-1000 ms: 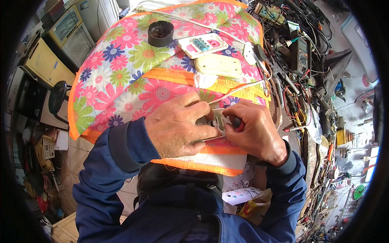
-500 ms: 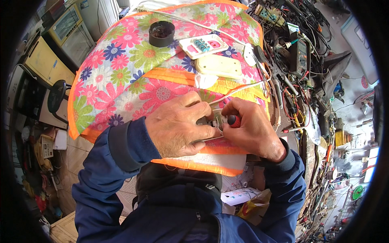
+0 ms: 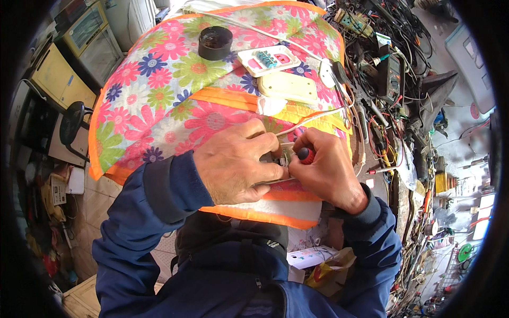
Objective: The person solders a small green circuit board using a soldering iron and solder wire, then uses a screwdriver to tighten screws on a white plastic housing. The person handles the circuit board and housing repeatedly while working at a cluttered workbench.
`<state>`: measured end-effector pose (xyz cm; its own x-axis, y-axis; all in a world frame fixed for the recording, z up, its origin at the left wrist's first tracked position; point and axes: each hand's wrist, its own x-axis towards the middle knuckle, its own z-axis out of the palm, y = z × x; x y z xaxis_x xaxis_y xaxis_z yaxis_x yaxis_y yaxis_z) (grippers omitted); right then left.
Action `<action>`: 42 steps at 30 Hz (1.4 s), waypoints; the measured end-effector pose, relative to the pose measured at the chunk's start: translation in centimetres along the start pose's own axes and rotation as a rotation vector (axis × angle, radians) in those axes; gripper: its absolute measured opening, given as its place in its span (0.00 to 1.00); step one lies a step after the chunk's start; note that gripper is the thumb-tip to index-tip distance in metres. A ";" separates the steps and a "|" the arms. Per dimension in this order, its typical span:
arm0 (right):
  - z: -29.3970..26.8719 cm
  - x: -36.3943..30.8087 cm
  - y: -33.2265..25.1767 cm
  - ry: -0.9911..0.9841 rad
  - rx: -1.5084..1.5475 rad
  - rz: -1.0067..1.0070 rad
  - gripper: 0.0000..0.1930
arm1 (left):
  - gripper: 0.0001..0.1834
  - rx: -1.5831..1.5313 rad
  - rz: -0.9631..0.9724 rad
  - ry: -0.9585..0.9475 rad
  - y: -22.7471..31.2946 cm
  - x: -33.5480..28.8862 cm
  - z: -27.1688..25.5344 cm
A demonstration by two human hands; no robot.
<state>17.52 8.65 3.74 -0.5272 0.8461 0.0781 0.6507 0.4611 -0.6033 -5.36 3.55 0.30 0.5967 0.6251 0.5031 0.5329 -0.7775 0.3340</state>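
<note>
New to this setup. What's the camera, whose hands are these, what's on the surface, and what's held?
There's no robot: a person works bare-handed. A wide fisheye camera worn on the head looks down, so straight edges bend. The right hand grips a red-and-black-handled tool; its tip is hidden. The left hand touches a small device, mostly covered from view. On the floral cloth lie a round black container, a white cover with blue-green parts on it, and a pale yellow casing.
</note>
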 end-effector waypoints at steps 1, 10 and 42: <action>-0.1 -0.1 0.0 -0.007 0.010 0.010 0.08 | 0.21 -0.008 0.002 0.006 0.0 0.0 0.1; -2.4 1.1 1.2 -0.164 -0.025 -0.240 0.08 | 0.24 -0.020 0.010 0.039 0.1 0.0 0.2; -2.5 0.6 2.5 -0.266 -0.077 -0.608 0.17 | 0.24 0.011 0.005 0.014 0.3 0.2 -0.1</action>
<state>20.22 11.01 4.29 -0.9228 0.3393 0.1824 0.2270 0.8615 -0.4541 -5.16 3.50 0.62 0.5907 0.6202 0.5162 0.5364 -0.7797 0.3230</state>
